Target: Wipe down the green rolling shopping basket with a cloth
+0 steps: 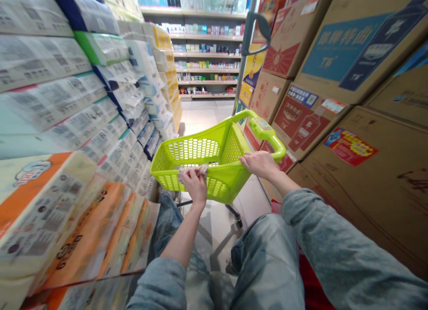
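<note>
A lime-green plastic shopping cart (230, 185) stands sideways in front of my knees, its handle to the right. My left hand (195, 185) presses a crumpled pale cloth (202, 169) onto the near rim of the basket, fingers closed over it. With my right hand (261, 164) I grip the cart's rim at the corner below the handle (277, 145). The basket's inside shows perforated walls. A dark caster wheel (238, 222) is visible beneath it.
Packs of tissue paper (76, 230) are stacked close on the left. Tall cardboard cartons (334, 123) line the right side. A grey pole with a looped handle (259, 34) rises behind the cart. Shelves of small goods (209, 54) stand at the far end of the tiled floor (197, 116).
</note>
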Action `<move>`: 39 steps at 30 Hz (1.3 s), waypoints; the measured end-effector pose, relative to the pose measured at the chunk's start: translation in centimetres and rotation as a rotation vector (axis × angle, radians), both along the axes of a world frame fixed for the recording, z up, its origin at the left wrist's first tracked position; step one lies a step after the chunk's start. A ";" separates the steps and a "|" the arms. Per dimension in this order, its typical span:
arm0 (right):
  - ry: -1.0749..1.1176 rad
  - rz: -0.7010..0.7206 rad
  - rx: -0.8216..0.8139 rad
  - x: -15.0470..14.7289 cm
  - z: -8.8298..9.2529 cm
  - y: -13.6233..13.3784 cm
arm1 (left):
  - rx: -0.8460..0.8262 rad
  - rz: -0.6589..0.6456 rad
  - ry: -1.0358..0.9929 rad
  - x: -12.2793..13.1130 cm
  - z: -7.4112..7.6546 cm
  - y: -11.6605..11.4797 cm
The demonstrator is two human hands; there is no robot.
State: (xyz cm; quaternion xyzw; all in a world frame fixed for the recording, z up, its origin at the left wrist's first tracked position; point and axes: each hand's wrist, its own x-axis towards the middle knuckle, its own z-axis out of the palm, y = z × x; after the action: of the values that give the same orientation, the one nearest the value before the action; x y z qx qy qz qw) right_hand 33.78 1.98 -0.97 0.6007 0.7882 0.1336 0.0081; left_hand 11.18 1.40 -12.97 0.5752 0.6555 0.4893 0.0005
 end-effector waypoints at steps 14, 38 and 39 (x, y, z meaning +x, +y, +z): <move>0.035 0.013 0.063 -1.1 -0.5 -1.1 | -0.025 -0.158 -0.368 10.3 0.0 -2.8; 0.061 -0.018 0.060 -1.3 -0.6 -1.2 | -0.218 -0.400 -0.548 6.6 0.0 -1.7; 0.061 -0.018 0.059 -1.3 -0.6 -1.2 | -0.197 -0.389 -0.570 6.2 0.1 -2.0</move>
State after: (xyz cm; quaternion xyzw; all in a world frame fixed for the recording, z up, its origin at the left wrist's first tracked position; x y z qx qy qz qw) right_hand 32.47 0.79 -1.56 0.6118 0.7781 0.1385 -0.0325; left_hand 17.33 -0.57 -12.90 0.5268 0.5514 0.5553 0.3319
